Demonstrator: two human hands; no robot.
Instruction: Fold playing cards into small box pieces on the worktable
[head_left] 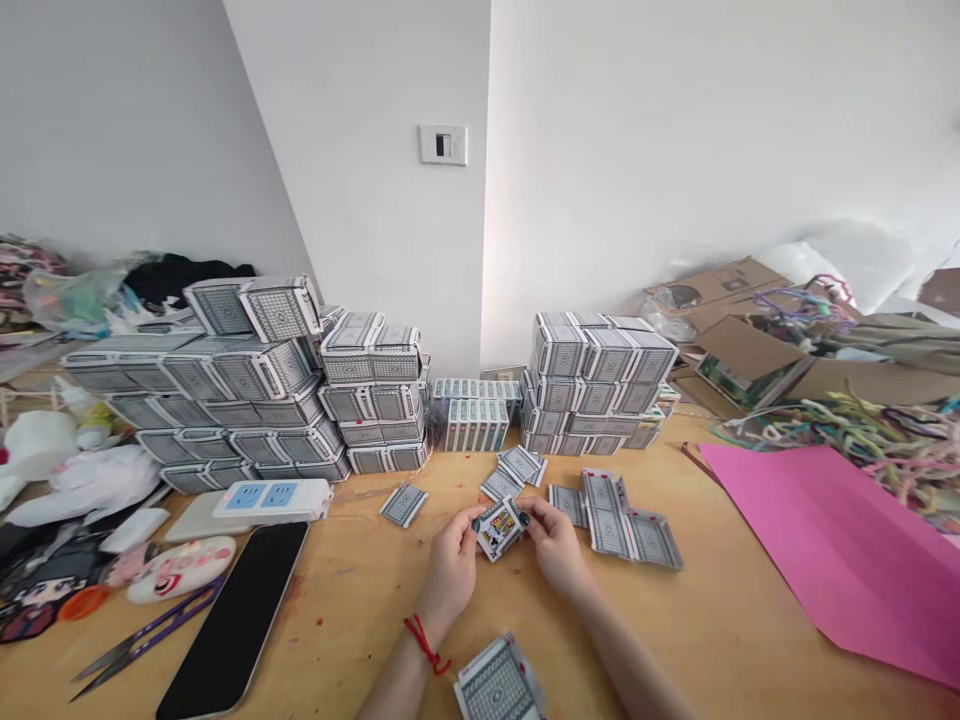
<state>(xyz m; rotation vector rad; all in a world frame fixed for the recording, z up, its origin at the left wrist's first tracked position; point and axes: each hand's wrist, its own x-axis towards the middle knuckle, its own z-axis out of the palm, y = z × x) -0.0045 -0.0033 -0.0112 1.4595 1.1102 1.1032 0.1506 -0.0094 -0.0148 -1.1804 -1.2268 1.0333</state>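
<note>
Above the wooden table (pixel 360 600), a playing card (pixel 498 528) with a colourful court face is held between my two hands. My left hand (pixel 453 560) pinches its left edge, and my right hand (pixel 559 545) grips the right edge. Whether more cards lie behind it, I cannot tell. Just beyond are loose face-down cards (pixel 521 464); another single card (pixel 405 505) lies to the left. Right of my hands sits a joined piece made of cards (pixel 626 520) with small red marks. A similar card piece (pixel 501 685) rests between my forearms.
Stacked card-built blocks stand in a left pile (pixel 270 375), a middle pile (pixel 375 390) and a right pile (pixel 600 385). Card packs (pixel 477 425) sit between them. At left are a phone (pixel 236 620), scissors (pixel 146 640) and a power strip (pixel 274 498). Pink paper (pixel 832 560) lies right.
</note>
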